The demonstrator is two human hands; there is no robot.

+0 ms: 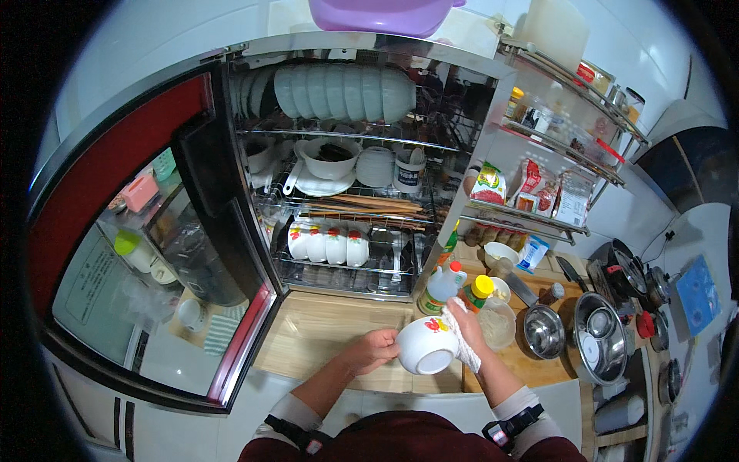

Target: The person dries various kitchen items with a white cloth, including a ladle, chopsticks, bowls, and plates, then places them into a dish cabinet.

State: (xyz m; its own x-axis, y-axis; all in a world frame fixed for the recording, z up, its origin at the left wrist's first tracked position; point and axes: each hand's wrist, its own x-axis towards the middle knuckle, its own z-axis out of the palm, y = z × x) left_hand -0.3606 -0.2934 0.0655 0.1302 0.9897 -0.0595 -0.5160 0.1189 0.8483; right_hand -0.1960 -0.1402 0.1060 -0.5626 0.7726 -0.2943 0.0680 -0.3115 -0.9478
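Note:
A white bowl (424,348) with a red and yellow pattern is tilted on its side above the counter's front edge, its base turned towards me. My left hand (372,351) grips its left rim. In my right hand (466,324) a white cloth (469,353) is pressed against the bowl's right side. Before me stands a dish cabinet with its door open. On its lowest rack, several white bowls (328,242) with a similar pattern stand on edge in a row.
The mirrored cabinet door (173,277) swings out at the left. Bottles, including a yellow-capped one (480,287), stand close by my right hand. Further right are a steel bowl (542,332), a large steel basin (601,361) and a kitchen knife (568,270). Chopsticks (366,205) lie on the middle rack.

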